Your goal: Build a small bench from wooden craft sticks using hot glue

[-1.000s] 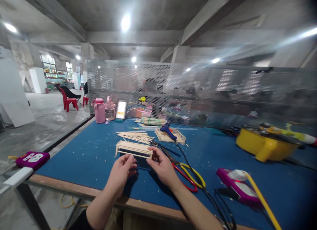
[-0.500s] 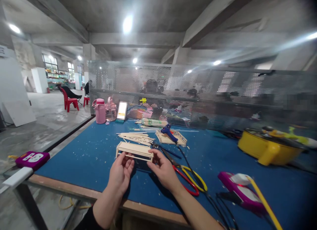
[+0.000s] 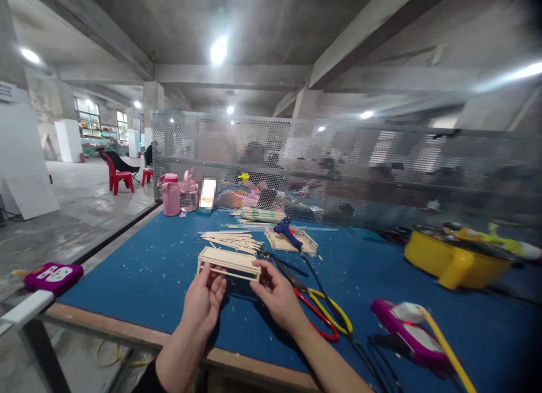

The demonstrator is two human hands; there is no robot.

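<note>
Between my hands is a small wooden stick frame (image 3: 228,258) with a flat top and thin legs, like a miniature table. My left hand (image 3: 206,294) grips its near left side, the thumb on the front rail and the fingers curled beneath. At the right end, my right hand (image 3: 277,294) pinches the corner between thumb and fingers. Loose wooden sticks (image 3: 232,239) lie just behind it. Farther right, a blue glue gun (image 3: 288,232) rests on a second wooden stick frame (image 3: 311,245). Scissors with red and yellow handles (image 3: 326,314) lie beside my right forearm.
A yellow electric pot (image 3: 432,257) stands at the right, behind a purple power strip (image 3: 410,331). Another purple power strip (image 3: 54,277) sits at the left edge. A pink jug (image 3: 171,195) stands at the back left, before a perforated metal screen (image 3: 203,133).
The view has tilted up slightly, so the table sits a little lower in the picture. My right fingers have shifted slightly on the frame's corner; both hands still hold it.
</note>
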